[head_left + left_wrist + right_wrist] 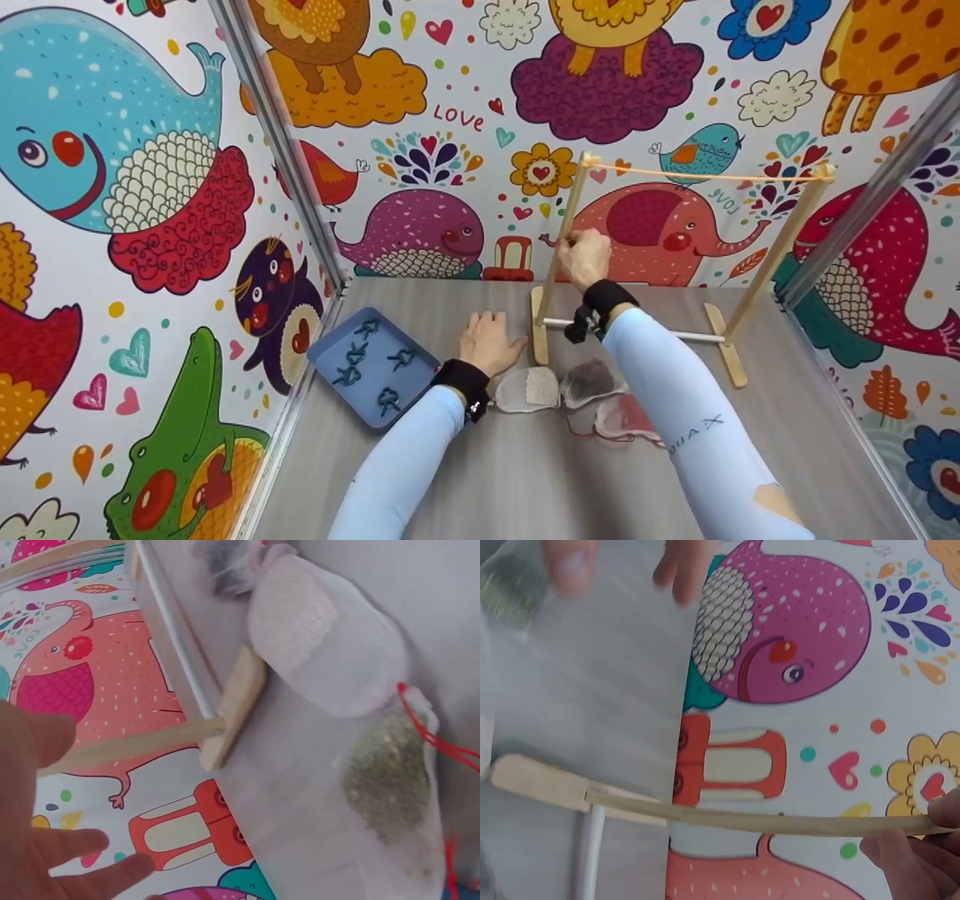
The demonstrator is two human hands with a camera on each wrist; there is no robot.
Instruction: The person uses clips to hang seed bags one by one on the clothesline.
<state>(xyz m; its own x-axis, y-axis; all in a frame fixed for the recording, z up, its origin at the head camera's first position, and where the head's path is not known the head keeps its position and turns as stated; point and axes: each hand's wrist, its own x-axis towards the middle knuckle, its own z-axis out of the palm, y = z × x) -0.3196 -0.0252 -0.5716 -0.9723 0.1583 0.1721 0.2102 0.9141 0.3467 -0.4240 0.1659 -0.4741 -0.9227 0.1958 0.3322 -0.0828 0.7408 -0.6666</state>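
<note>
Tray (371, 379) at far left, blue, green clips (356, 352) scattered inside. Next over, left hand (487, 345), fingers loose and fairly straight, thumb out; honestly hard to say if touching the table (517, 480). Mesh bags (529, 390) near that wrist, flat on the table. Then wooden stand (779, 251), upright, orange string (705, 173) across the top, left post (802, 826) gripped by right hand (587, 259), thumb and fingers curled round it.

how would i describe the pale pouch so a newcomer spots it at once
Find the wooden rack standing on the grey table. In the head view, just below its left foot and near the left hand, lies a sheer pouch. Its whitish contents set it apart from the dark pouch, reddish pouch and green-filled pouch around it.
</note>
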